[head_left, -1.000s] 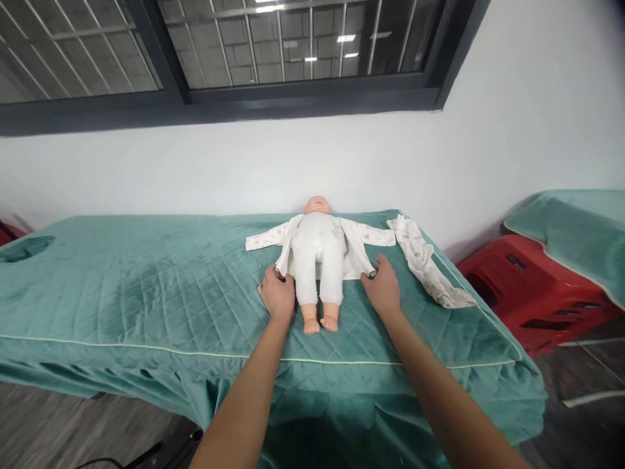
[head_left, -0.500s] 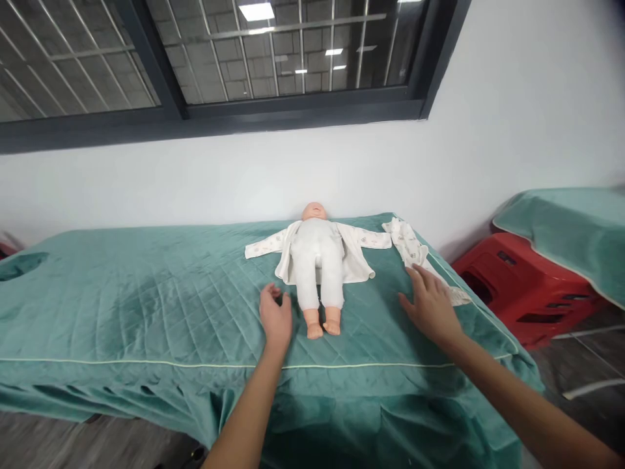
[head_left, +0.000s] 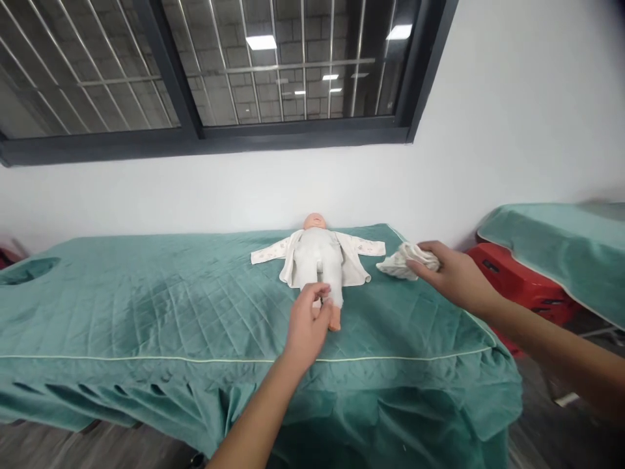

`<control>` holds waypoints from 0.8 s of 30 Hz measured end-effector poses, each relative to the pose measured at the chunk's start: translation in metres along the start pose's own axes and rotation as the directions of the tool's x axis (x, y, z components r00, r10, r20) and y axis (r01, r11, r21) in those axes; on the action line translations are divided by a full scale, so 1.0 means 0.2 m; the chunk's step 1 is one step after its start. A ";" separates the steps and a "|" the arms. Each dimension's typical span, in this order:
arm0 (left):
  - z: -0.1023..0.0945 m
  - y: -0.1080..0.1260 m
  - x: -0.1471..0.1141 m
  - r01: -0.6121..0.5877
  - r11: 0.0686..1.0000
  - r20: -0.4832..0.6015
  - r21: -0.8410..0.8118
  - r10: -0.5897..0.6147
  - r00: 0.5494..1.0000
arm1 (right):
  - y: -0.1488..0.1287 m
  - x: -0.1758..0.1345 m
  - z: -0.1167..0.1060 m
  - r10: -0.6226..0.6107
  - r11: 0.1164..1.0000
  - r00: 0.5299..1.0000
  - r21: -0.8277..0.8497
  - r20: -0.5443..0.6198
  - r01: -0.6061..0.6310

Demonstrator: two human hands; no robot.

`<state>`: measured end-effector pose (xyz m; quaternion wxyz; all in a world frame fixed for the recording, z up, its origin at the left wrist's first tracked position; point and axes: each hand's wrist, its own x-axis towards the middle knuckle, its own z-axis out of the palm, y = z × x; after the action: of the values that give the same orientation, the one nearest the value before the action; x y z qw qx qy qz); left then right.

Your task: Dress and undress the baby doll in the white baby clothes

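My right hand [head_left: 452, 273] pinches a bunched garment [head_left: 409, 262] right of the doll [head_left: 318, 246]; my left hand [head_left: 305, 320], thumb and fingers parted, at its legs. Quilted cover [head_left: 161, 296] under the doll; wall [head_left: 478, 143], barred window [head_left: 297, 129] beyond its head. One foot hidden; garment's shape lost in folds. Piped edge [head_left: 146, 359] past the doll's feet; cover runs wide leftward.

Off-white cloth [head_left: 405, 260], white small-printed jacket [head_left: 353, 268], teal quilted cover [head_left: 146, 306], red stool [head_left: 525, 275].
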<state>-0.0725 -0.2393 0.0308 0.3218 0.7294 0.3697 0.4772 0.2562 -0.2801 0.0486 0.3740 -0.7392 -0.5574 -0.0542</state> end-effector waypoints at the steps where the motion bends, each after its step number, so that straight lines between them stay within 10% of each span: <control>1: -0.01 0.09 0.04 -0.101 0.995 0.046 0.006 0.101 0.994 | -0.12 0.04 -0.05 -0.055 0.998 0.998 0.014 0.039 0.055; 5: -0.10 0.42 0.23 -0.482 0.873 0.141 0.071 0.470 0.871 | -0.64 0.15 -0.25 -0.263 0.949 0.948 0.223 0.177 0.222; 10: -0.27 0.61 0.43 -0.569 0.806 0.044 0.165 0.571 0.820 | -1.07 0.19 -0.39 -0.456 0.760 0.829 0.626 0.324 0.173; 16: -0.46 0.63 0.45 -0.546 0.817 0.066 0.184 0.544 0.836 | -1.20 0.21 -0.41 -0.476 0.715 0.787 0.693 0.392 0.087; 24: -0.55 0.62 0.39 -0.497 0.861 0.015 0.109 0.498 0.867 | -1.29 0.19 -0.36 -0.759 0.634 0.628 0.416 0.172 0.653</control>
<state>-0.1260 -0.2239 0.2061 0.1452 0.8131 0.1968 0.5282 0.0723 -0.2681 0.2454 0.3344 -0.3846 -0.8602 0.0159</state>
